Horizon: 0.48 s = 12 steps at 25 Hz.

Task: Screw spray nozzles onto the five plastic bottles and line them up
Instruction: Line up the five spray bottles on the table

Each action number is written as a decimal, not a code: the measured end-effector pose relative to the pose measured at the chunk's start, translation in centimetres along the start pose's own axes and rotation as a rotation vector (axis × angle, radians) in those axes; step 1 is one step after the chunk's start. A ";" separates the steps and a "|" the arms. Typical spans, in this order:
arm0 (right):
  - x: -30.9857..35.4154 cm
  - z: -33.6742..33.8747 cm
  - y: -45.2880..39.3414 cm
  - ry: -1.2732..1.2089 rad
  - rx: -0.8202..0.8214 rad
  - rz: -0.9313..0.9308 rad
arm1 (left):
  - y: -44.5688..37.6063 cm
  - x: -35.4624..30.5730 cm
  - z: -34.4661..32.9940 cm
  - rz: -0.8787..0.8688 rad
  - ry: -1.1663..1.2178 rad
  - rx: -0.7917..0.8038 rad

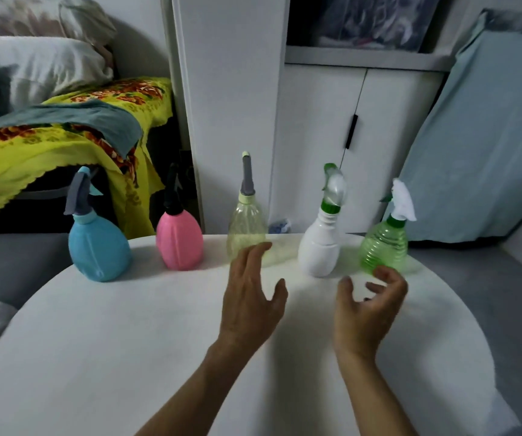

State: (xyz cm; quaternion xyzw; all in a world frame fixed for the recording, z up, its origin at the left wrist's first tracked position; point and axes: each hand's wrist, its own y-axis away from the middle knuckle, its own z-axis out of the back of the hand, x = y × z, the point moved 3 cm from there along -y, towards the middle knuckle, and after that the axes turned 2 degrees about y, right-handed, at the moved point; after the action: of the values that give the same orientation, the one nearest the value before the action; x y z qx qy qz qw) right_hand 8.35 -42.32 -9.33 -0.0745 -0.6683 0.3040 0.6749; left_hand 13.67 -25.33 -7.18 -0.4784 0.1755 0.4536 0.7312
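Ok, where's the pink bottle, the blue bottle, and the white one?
pink bottle (pixel 179 242), head view, on the middle of its rounded body.
blue bottle (pixel 99 247), head view, on the front of its wide body.
white bottle (pixel 319 250), head view, on its lower body, below the green collar.

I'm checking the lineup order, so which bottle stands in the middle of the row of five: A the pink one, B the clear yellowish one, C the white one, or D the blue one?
B: the clear yellowish bottle has the blue bottle and pink bottle to one side, the white bottle and green bottle to the other.
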 end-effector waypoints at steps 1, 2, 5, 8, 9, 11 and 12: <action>-1.1 0.8 -2.4 0.000 -0.034 -0.079 | -0.1 -0.7 -1.6 0.069 0.039 0.051; -2.1 1.4 -4.8 0.016 -0.020 -0.150 | -0.6 -1.4 -3.1 0.157 0.086 0.085; -5.0 1.4 -9.4 0.232 0.192 -0.218 | -2.7 -2.3 -7.1 0.303 0.170 0.138; -7.5 0.2 -10.9 0.252 0.374 -0.167 | -4.0 -1.9 -10.1 0.314 0.168 0.133; -8.2 -0.2 -11.5 0.196 0.402 -0.175 | -4.2 -1.5 -10.8 0.335 0.176 0.116; -9.0 -1.1 -12.4 0.132 0.450 -0.181 | -4.5 -0.3 -11.8 0.366 0.205 0.085; -9.0 -1.6 -12.8 0.126 0.474 -0.184 | -4.7 0.2 -12.0 0.361 0.219 0.079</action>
State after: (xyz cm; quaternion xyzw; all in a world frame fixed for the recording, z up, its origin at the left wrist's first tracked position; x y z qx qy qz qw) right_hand 14.53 -56.65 -10.68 0.1282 -0.5389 0.3842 0.7386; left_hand 19.79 -36.16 -10.52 -0.4565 0.3542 0.5154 0.6329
